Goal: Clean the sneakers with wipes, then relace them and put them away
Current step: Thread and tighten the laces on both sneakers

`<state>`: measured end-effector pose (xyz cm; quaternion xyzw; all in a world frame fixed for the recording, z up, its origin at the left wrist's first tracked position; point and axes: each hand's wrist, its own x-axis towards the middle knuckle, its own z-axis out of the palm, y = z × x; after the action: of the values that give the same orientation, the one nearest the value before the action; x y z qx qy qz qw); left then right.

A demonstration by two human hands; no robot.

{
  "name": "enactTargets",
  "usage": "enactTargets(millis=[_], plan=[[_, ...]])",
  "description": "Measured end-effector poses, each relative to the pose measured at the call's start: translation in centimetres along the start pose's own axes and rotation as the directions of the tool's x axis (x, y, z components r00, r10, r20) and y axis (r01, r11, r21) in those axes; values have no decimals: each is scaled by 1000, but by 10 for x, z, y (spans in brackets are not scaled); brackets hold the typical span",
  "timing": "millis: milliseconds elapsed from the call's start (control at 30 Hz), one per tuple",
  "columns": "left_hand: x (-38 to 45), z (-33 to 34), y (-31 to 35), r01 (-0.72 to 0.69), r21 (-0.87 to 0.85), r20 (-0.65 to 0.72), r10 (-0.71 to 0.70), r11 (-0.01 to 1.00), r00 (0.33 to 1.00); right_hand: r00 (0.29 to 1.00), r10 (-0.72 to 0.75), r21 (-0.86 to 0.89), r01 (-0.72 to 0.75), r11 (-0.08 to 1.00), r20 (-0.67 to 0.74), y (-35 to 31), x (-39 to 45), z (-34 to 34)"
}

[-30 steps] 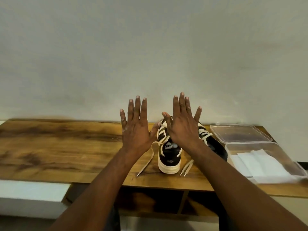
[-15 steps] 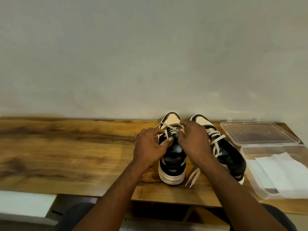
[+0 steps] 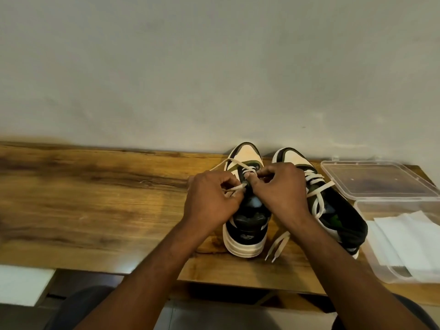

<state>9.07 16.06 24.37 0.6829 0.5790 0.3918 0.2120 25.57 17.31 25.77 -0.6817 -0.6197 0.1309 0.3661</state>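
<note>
Two black, green and cream sneakers stand side by side on the wooden table (image 3: pixel 95 198), toes toward the wall. Over the left sneaker (image 3: pixel 246 225), my left hand (image 3: pixel 210 201) pinches a cream lace (image 3: pixel 234 188) at its left eyelets. My right hand (image 3: pixel 279 189) pinches the same shoe's lace near the tongue. The right sneaker (image 3: pixel 333 210) is laced, and its loose lace ends (image 3: pixel 277 246) lie on the table between the shoes.
A clear plastic box (image 3: pixel 381 265) holding white wipes (image 3: pixel 409 239) sits at the table's right front. Its clear lid (image 3: pixel 373 179) lies behind it by the wall. The table's front edge runs just below the shoes' heels.
My hands were raised flat with fingers spread; they have come down onto the left sneaker and taken hold of its lace. The camera view has tilted downward and closer.
</note>
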Motion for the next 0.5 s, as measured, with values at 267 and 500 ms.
enactTargets(millis=[267, 500], plan=[[5, -3, -1, 159, -295, 4, -165, 942, 986, 997, 83, 117, -82, 990, -3, 1, -4, 1], [13, -21, 0, 174, -532, -63, -244, 829, 968, 986, 155, 371, -164, 914, 55, 6, -2, 6]])
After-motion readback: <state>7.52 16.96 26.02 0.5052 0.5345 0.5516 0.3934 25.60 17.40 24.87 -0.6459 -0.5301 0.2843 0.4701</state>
